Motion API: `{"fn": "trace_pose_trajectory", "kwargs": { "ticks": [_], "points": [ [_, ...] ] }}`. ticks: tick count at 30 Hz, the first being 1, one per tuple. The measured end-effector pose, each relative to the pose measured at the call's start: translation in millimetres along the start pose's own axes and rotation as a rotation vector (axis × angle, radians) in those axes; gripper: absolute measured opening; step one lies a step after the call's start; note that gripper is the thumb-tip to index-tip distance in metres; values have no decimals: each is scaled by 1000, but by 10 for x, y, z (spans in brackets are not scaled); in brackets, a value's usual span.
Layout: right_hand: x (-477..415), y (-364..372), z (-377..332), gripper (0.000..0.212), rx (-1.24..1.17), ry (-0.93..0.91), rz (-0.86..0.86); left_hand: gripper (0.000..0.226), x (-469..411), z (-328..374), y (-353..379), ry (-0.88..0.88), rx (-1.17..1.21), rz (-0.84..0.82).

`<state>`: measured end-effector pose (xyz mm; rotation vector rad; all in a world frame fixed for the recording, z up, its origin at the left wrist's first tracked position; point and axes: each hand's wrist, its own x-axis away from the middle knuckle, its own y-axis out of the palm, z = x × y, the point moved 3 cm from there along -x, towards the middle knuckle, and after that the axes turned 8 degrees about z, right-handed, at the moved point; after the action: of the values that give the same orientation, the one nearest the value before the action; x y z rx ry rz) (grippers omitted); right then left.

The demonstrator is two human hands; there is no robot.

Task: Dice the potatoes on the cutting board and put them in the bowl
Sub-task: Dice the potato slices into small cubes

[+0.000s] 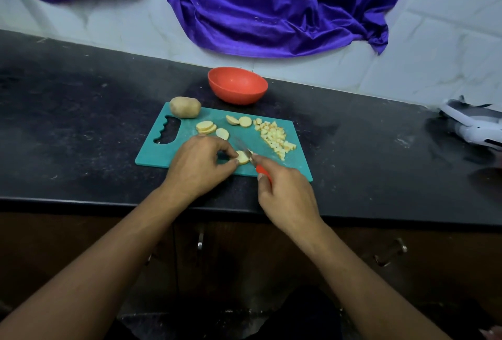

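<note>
A teal cutting board lies on the black counter. My left hand pinches a round potato slice near the board's front edge. My right hand grips a red-handled knife whose blade rests across that slice. A heap of diced potato sits on the right part of the board. Several more slices lie in the middle, and a whole unpeeled potato sits at the board's far left corner. The red bowl stands behind the board; I see nothing inside it.
A purple cloth hangs over the white tiled wall behind the counter. A white and grey device lies at the counter's right end. The counter's front edge runs just below the board, with dark cabinet doors and metal handles beneath.
</note>
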<state>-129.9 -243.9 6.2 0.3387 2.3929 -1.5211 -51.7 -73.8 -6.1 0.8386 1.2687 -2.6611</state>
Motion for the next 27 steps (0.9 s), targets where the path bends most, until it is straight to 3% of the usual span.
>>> {"fn": "trace_pose_trajectory", "kwargs": {
  "ticks": [4,13,19,27],
  "points": [
    [42,20,-21,48,-22,-30,5,19,5,-4,7,4,4,10],
    [14,80,-121,54,213,-114,-41,18,9,23,-11,24,22,18],
    [49,25,-40,47,-22,-42,0,12,19,24,-43,-1,24,30],
    [47,62,-102,51,122,-139,-17,7,18,8,-35,-9,44,10]
  ]
}}
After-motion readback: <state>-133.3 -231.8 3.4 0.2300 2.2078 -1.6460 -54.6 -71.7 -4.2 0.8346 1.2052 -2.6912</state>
